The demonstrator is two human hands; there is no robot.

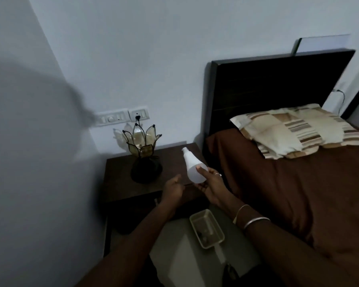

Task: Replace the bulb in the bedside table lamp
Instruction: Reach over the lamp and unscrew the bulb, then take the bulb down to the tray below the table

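Observation:
A lotus-shaped glass lamp (142, 151) on a dark round base stands unlit at the back of the dark wooden bedside table (120, 183). Its socket is hidden inside the petals. My right hand (210, 184) holds a white bulb (193, 166) by its round end, with the cap tilted up and to the left, just right of the lamp. My left hand (172, 188) hovers open beside the bulb, fingers spread and touching nothing.
A wall switchboard (121, 117) with the lamp's plug in its socket sits behind the lamp. A small beige tray (207, 228) lies below my hands. The bed (288, 193) with a brown cover and striped pillow fills the right side. The room is dim.

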